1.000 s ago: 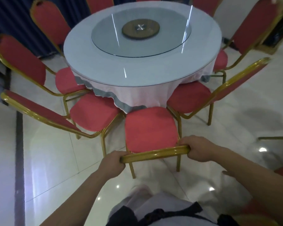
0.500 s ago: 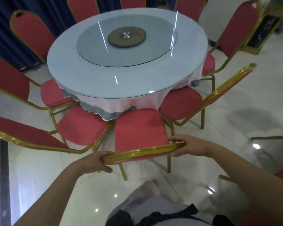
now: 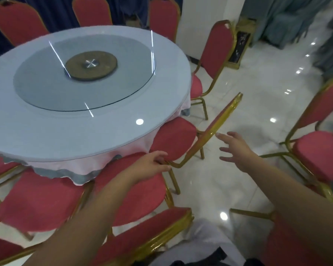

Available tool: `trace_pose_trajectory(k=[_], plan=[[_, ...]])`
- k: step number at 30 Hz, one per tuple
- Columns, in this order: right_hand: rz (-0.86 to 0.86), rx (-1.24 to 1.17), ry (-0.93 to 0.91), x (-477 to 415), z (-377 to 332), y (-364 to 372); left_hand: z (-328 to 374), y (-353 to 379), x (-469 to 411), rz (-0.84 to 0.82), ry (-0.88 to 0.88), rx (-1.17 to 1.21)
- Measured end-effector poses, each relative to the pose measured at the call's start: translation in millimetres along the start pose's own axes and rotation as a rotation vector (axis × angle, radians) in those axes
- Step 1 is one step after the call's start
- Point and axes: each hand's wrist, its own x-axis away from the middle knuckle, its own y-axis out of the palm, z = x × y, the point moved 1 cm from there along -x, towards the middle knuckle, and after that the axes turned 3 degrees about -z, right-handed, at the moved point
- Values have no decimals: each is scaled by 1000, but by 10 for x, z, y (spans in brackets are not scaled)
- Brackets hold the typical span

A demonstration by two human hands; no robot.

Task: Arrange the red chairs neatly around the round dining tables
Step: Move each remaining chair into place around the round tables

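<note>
Under the left arm: the near chair (image 3: 142, 237) stands with its gold-edged back toward the person. Its red seat goes in under the cloth.
Left hand (image 3: 152, 167): it grips the gold bar of the held chair (image 3: 173, 139) low down, where the back meets the seat. The fingers (image 3: 160, 156) curl over the bar and the thumb is under it.
Right hand (image 3: 236, 150): it holds nothing. Its fingers (image 3: 224, 136) are straight and spread apart. The first fingertip is just beside the gold edge of the chair back. I cannot tell if it touches.
Held chair: the seat lies just past the left fingers, partly under the table edge. The back leans off to the right, from the left fingers up past the right fingers.
Left chair (image 3: 40, 204): it is left of the left fingers, with its seat partly under the cloth.
Right chair (image 3: 319, 154): it is well to the right of the right fingers, apart from the table.
Table (image 3: 46, 135): it is round and white, up and left of the left fingers. A pink and grey cloth (image 3: 75, 169) hangs down from it.
Glass (image 3: 37, 89): a round plate lies on the table, with a brown disc (image 3: 90, 66) in the middle.
Far chairs: one (image 3: 217, 48) stands far past the right fingers, at the table's right side. Three more stand behind the table, by a dark blue curtain (image 3: 56, 8).
Floor (image 3: 238, 93): it is shiny and white.
</note>
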Motion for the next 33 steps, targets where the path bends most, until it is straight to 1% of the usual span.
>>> trace_pose_trajectory(k=[3, 7, 10, 13, 16, 18, 21, 26, 30, 33], plan=[[19, -129, 79, -412, -291, -100, 323, 234, -542, -56, 28, -54], [58, -219, 197, -1029, -624, -123, 668, 507, -1216, -52, -22, -129], [138, -327, 182, -1488, -751, -91, 836, 698, -1696, -30, -109, -95], [301, -468, 110, -1826, -734, -91, 963, 923, -2097, -28, -166, -143], [357, -501, 43, -1940, -652, -224, 1108, 1201, -2360, -21, -148, -269], [359, -525, 20, -1992, -583, -451, 1228, 1424, -2454, -36, -133, -292], [348, -511, 45, -2029, -473, -893, 1365, 1817, -2556, -65, -103, -284], [393, -487, 31, -2192, -390, -1591, 1606, 2364, -2915, -153, -83, -239], [390, -452, -23, -2522, -576, -1906, 1885, 2498, -3331, -129, -44, -179], [387, -424, -63, -2831, -774, -2045, 2067, 2521, -3684, -110, -58, -139]])
